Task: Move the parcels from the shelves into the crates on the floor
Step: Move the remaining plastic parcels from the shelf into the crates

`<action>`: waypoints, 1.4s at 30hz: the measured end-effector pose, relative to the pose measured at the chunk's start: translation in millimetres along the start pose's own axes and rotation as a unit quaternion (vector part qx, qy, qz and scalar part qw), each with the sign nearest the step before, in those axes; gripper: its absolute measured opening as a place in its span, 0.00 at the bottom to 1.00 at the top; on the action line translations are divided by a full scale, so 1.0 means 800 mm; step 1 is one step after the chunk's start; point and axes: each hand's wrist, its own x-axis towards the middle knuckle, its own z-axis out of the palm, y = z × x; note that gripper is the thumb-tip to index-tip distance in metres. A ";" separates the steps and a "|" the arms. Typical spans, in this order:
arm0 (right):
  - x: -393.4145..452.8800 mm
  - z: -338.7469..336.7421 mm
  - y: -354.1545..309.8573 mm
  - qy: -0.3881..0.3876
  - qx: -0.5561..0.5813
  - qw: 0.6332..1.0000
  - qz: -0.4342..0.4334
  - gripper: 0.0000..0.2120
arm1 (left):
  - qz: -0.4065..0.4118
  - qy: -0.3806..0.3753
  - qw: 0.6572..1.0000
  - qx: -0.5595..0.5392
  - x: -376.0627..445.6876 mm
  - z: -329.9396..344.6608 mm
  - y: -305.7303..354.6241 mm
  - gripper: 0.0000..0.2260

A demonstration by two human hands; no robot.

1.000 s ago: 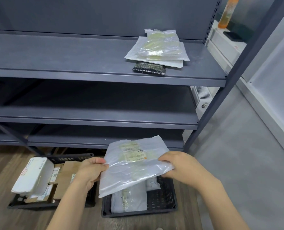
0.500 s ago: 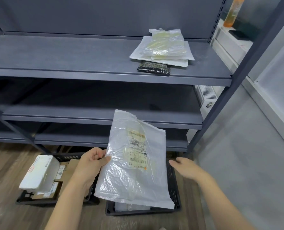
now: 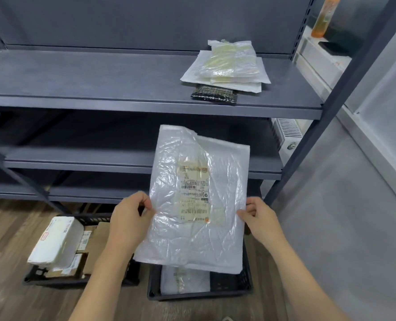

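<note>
I hold a white plastic mailer parcel [image 3: 197, 200] upright, label facing me, above the right black crate [image 3: 199, 295]. My left hand [image 3: 130, 223] pinches its left edge and my right hand [image 3: 262, 221] grips its right edge. Another white parcel lies inside that crate, partly hidden by the held one. The left black crate [image 3: 76, 282] on the floor holds a white box [image 3: 55, 242] and cardboard parcels. On the top shelf [image 3: 99, 79] a stack of white and clear parcels [image 3: 227, 66] rests on a dark one.
The lower shelves [image 3: 88, 158] hold nothing I can see. A dark upright post [image 3: 331, 107] stands at the shelf's right end, with a grey floor and a white wall beyond. An orange bottle [image 3: 323, 17] stands at the top right.
The parcel went from flat between both hands to upright. My right hand let go about half a second ago and now grips the right edge again.
</note>
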 end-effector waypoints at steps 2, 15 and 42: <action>-0.003 -0.006 -0.013 0.042 0.002 0.998 -0.043 0.10 | 0.012 0.024 1.000 -0.001 0.001 0.004 0.002 0.11; -0.012 -0.023 -0.051 0.126 -0.023 0.972 -0.197 0.12 | 0.101 0.129 0.986 0.006 -0.002 0.003 0.015 0.07; -0.045 -0.075 -0.141 0.162 -0.028 0.920 -0.355 0.10 | 0.202 0.199 0.946 0.159 -0.022 -0.044 0.069 0.27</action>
